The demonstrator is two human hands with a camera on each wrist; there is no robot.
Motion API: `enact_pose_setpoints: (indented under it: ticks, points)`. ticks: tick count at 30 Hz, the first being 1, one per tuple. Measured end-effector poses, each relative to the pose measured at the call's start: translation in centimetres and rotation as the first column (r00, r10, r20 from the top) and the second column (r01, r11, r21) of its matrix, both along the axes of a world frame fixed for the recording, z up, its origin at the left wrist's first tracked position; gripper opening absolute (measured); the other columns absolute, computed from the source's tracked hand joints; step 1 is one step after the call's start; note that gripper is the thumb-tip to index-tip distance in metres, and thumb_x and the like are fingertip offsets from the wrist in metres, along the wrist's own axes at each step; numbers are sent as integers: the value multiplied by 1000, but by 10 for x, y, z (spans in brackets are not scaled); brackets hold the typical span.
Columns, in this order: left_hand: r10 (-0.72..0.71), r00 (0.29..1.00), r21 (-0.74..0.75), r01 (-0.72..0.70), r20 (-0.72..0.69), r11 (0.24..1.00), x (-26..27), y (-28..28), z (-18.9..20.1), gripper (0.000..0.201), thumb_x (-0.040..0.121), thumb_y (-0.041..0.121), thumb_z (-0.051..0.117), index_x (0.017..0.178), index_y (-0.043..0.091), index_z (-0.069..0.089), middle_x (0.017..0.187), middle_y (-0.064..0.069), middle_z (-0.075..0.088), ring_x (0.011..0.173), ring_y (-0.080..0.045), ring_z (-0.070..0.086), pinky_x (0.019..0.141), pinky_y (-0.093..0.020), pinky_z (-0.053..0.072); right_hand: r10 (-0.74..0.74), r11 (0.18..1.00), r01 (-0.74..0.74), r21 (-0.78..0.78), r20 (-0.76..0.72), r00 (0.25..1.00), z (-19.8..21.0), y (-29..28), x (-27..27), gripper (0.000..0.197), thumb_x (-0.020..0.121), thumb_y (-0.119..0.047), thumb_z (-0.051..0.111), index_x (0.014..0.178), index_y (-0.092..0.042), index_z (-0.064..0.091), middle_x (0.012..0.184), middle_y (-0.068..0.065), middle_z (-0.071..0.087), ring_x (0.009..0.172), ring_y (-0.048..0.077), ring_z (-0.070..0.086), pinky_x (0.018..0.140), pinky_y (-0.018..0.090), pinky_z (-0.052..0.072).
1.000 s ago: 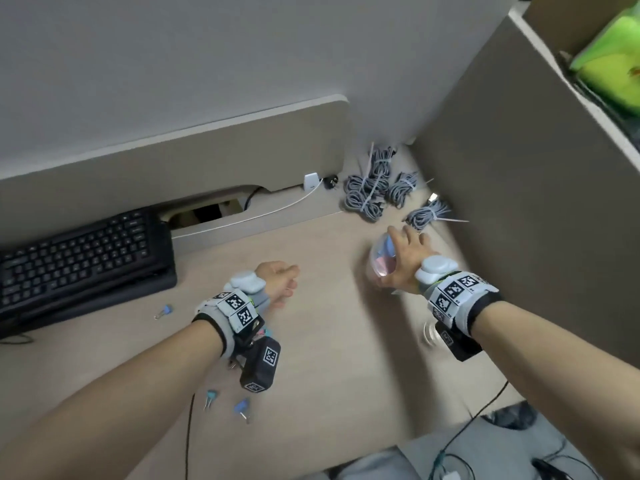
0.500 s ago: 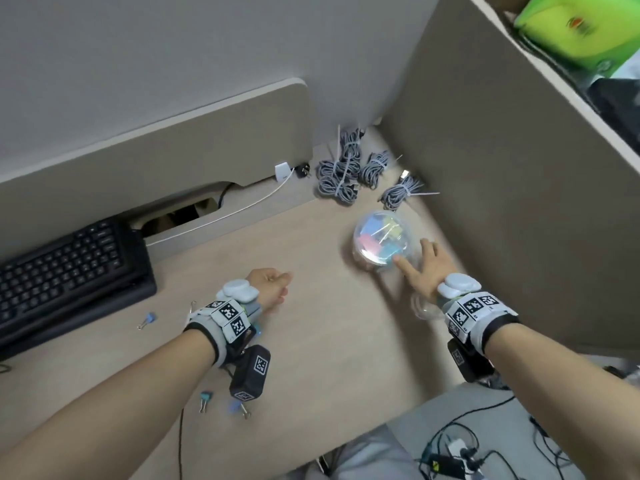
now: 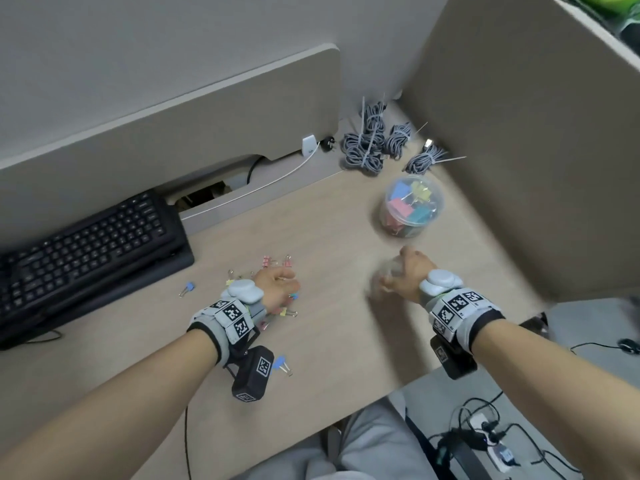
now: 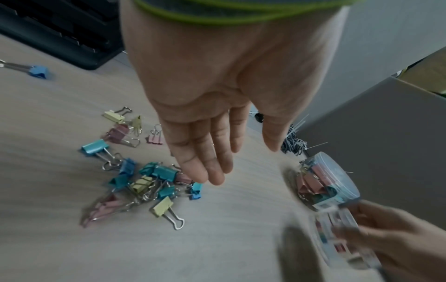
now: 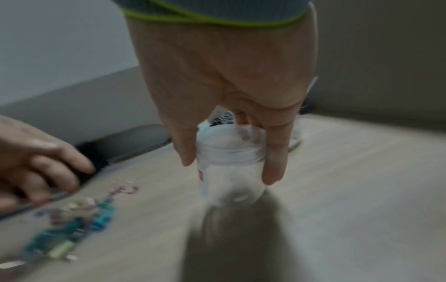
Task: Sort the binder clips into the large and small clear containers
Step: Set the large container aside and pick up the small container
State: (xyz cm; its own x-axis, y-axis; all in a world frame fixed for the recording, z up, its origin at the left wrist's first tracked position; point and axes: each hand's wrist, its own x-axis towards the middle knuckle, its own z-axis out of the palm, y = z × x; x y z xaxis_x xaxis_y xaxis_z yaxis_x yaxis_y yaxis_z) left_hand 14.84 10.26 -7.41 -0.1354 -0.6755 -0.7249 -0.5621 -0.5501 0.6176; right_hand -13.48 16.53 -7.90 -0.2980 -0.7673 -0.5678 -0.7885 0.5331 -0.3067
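The large clear container point(image 3: 410, 206) stands at the back right of the desk, holding several big coloured clips; it also shows in the left wrist view point(image 4: 325, 179). My right hand point(image 3: 407, 275) grips the small clear container point(image 5: 229, 166), blurred by motion, just above the desk; that small container point(image 4: 342, 238) shows at the lower right too. My left hand point(image 3: 277, 282) hovers with straight fingers point(image 4: 205, 162) over a pile of small coloured binder clips point(image 4: 147, 179), holding nothing. A lone blue clip point(image 3: 187, 289) lies near the keyboard.
A black keyboard point(image 3: 86, 251) sits at the left. Bundled grey cables point(image 3: 374, 147) lie in the back corner under a beige partition point(image 3: 519, 150). Another blue clip point(image 3: 282, 363) lies by my left wrist. The desk's front edge is close to my arms.
My right hand left the large container standing at the back and pulled toward me holding the small container. My left hand shifted over the clip pile; the view tilted.
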Motion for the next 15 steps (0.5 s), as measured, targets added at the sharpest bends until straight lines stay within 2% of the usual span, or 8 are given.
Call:
enact_pose_setpoints:
  ticks: [2, 5, 6, 8, 10, 12, 13, 15]
  points:
    - [-42, 997, 17, 43, -68, 999, 12, 7, 1, 50, 88, 7, 70, 134, 10, 51, 101, -10, 64, 71, -20, 62, 53, -25, 46, 28, 999, -25, -47, 75, 997, 20, -5, 39, 65, 72, -63, 65, 112, -13, 51, 103, 9, 63, 91, 31, 63, 77, 34, 51]
    - [-249, 967, -69, 245, -57, 967, 23, 18, 12, 84, 81, 16, 80, 150, 20, 33, 131, -2, 53, 96, -12, 59, 53, -15, 48, 49, 995, -30, -98, 202, 978, 50, -15, 97, 69, 67, -79, 49, 99, -19, 54, 88, 9, 69, 57, 30, 68, 60, 41, 59]
    - [-311, 950, -114, 305, -41, 946, 25, 22, 15, 89, 79, 18, 82, 151, 22, 30, 129, 2, 55, 90, -7, 60, 52, -10, 46, 64, 993, -35, -116, 251, 966, 57, -18, 111, 68, 67, -79, 48, 97, -18, 53, 84, 9, 69, 49, 29, 66, 52, 42, 59]
    - [-322, 945, -197, 305, -56, 932, 33, 28, 21, 90, 76, 16, 84, 148, 17, 30, 106, 8, 61, 69, 3, 57, 51, -5, 42, 101, 987, -54, -149, 327, 940, 68, -22, 137, 65, 70, -78, 50, 94, -17, 53, 80, 9, 67, 41, 29, 65, 43, 41, 56]
    - [-257, 963, -270, 226, -84, 936, 45, 30, 23, 99, 69, 21, 89, 147, 15, 28, 104, 7, 60, 77, -4, 60, 62, -10, 47, 130, 983, -69, -170, 383, 915, 77, -25, 154, 63, 71, -78, 52, 91, -19, 54, 78, 10, 68, 40, 29, 65, 42, 43, 56]
    - [-225, 973, -317, 197, -55, 928, 62, 30, 26, 109, 60, 36, 90, 148, 24, 26, 120, 5, 58, 97, -15, 62, 79, -25, 52, 141, 982, -71, -177, 424, 895, 82, -27, 168, 59, 72, -76, 54, 90, -20, 58, 75, 10, 70, 44, 31, 66, 45, 44, 57]
    - [-218, 975, -331, 193, -37, 924, 71, 31, 26, 104, 60, 36, 90, 145, 26, 30, 120, 5, 59, 99, -14, 61, 80, -24, 51, 148, 981, -77, -175, 443, 884, 83, -28, 176, 57, 73, -74, 55, 91, -20, 60, 75, 10, 71, 46, 32, 67, 47, 45, 57]
    - [-220, 975, -329, 200, -24, 923, 76, 33, 30, 84, 62, 29, 91, 131, 26, 44, 107, 5, 64, 89, -11, 62, 68, -15, 47, 154, 982, -80, -173, 468, 870, 83, -28, 180, 55, 76, -71, 56, 95, -20, 63, 78, 8, 72, 51, 31, 68, 52, 44, 59]
